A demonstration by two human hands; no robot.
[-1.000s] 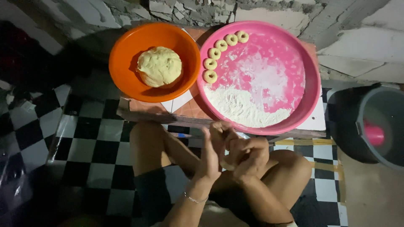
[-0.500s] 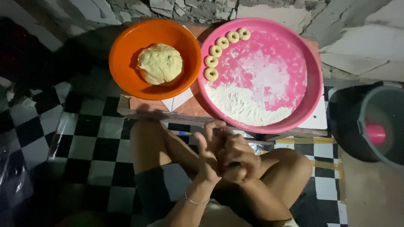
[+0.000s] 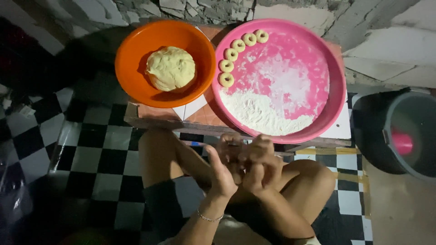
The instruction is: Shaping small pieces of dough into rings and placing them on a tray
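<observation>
My left hand (image 3: pixel 221 169) and my right hand (image 3: pixel 262 164) are pressed together above my lap, just in front of the low table's near edge. The right hand's fingers curl against the left palm; whatever lies between them is hidden. A thin bracelet (image 3: pixel 209 218) circles my left wrist. Beyond the hands, a large round pink tray (image 3: pixel 337 90) holds a heap of white flour (image 3: pixel 259 117) and a curved row of several small dough rings (image 3: pixel 231 55) along its far left rim. To its left an orange bowl (image 3: pixel 131 86) contains a pale ball of dough (image 3: pixel 170 68).
Tray and bowl rest on a low wooden table (image 3: pixel 200 119) against a rough stone wall. A dark bucket (image 3: pixel 399 131) with a pink object (image 3: pixel 402 143) inside stands at the right. Black-and-white checkered floor (image 3: pixel 91 159) spreads to the left. My bent knees flank the hands.
My hands have stayed together over my lap, shifting slightly against each other; the right hand's fingers have curled tighter onto the left palm. Tray and bowl are unchanged.
</observation>
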